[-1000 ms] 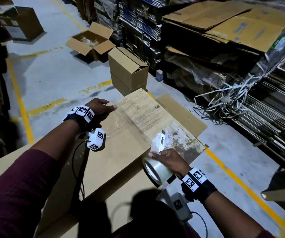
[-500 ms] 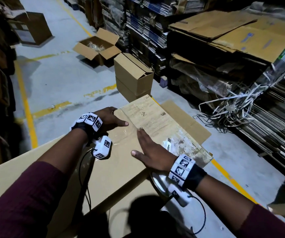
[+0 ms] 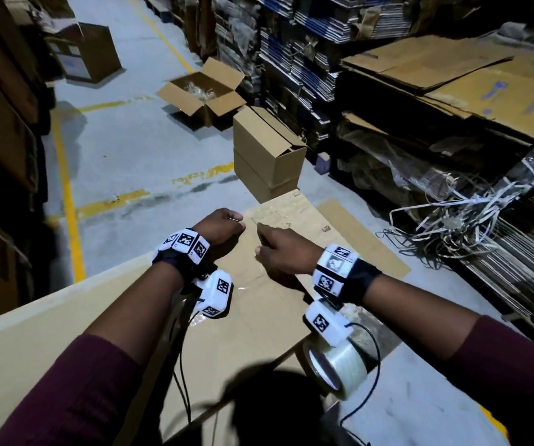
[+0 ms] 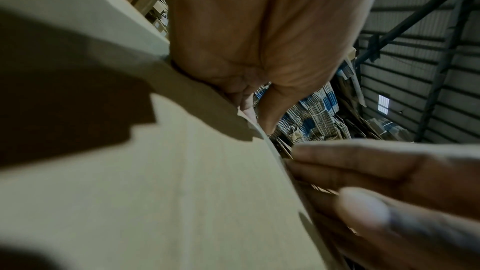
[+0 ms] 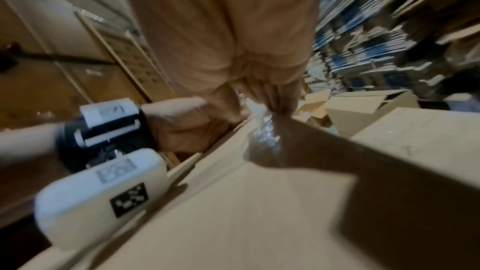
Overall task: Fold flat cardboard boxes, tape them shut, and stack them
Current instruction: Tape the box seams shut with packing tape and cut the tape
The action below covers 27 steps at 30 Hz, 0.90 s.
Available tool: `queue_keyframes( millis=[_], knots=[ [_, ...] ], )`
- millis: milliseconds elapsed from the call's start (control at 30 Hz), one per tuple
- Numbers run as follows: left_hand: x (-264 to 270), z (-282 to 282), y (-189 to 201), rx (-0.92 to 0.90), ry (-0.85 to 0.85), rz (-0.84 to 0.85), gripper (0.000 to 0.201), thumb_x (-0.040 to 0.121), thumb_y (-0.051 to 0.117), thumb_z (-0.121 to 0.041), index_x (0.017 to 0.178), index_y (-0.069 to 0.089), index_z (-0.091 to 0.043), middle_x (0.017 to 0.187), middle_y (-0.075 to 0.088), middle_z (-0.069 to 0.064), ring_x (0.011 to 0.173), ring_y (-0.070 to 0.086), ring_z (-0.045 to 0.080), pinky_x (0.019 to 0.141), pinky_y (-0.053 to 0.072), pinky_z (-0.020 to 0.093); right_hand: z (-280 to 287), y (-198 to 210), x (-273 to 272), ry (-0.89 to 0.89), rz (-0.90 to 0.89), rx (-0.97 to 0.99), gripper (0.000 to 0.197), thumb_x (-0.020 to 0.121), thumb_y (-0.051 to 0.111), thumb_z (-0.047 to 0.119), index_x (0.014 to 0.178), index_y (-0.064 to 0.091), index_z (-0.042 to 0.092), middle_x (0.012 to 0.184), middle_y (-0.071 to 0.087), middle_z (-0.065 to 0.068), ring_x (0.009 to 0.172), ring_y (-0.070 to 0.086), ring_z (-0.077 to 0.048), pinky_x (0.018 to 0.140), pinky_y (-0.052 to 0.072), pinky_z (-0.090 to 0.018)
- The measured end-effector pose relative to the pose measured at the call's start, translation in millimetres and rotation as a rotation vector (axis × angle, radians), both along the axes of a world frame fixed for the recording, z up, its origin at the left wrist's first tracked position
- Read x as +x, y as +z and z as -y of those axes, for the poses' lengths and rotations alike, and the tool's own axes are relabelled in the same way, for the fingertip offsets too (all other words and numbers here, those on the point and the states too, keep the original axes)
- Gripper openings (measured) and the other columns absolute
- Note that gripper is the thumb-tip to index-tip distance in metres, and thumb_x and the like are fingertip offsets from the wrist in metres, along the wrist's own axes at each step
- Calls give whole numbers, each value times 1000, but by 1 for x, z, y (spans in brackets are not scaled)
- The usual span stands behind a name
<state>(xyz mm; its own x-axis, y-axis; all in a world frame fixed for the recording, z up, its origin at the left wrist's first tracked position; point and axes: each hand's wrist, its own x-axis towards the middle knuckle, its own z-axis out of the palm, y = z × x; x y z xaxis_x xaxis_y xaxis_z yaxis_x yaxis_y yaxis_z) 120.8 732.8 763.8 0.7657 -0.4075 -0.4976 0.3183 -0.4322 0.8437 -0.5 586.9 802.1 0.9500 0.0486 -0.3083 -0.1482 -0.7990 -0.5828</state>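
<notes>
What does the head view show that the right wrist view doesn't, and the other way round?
Only the head view shows the tape roll hanging off the near right edge of the cardboard box, the open carton on the floor, and the yellow floor lines.

Only the right wrist view shows the crumpled clear tape the right hand pinches against the box top.

Both show the left hand at the far edge of the box, its wrist camera, and the two stacked boxes beyond.
</notes>
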Motion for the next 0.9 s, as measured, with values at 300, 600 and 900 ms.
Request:
queue_keyframes(
  millis=[300, 600, 900],
  knots=[
    [3, 6, 0, -22, -27, 51, 17, 99, 58, -9, 115, 60, -7, 84, 60, 15, 71, 54, 24, 65, 43, 27, -2, -11, 43, -123, 33, -61, 13, 93, 60, 10, 106, 61, 7, 105, 63, -13, 108, 58, -33, 81, 44, -35],
    [4, 31, 23, 317, -377, 202, 42, 101, 29, 4, 127, 60, -8, 136, 55, 17, 104, 52, 30, 75, 35, 24, 0, -12, 37, 36, -255, -87, 63, 108, 38, 40, 153, 22, -2, 145, 49, -25, 128, 51, -35, 91, 39, -36],
    [3, 43, 16, 336, -370, 284, 28, 92, 34, -11, 77, 57, -16, 100, 58, 9, 106, 54, 29, 86, 34, 28, 26, -17, -50, 103, -407, -169, 69, 107, 29, 55, 146, 27, -2, 138, 54, -29, 122, 55, -37, 99, 44, -43]
  ],
)
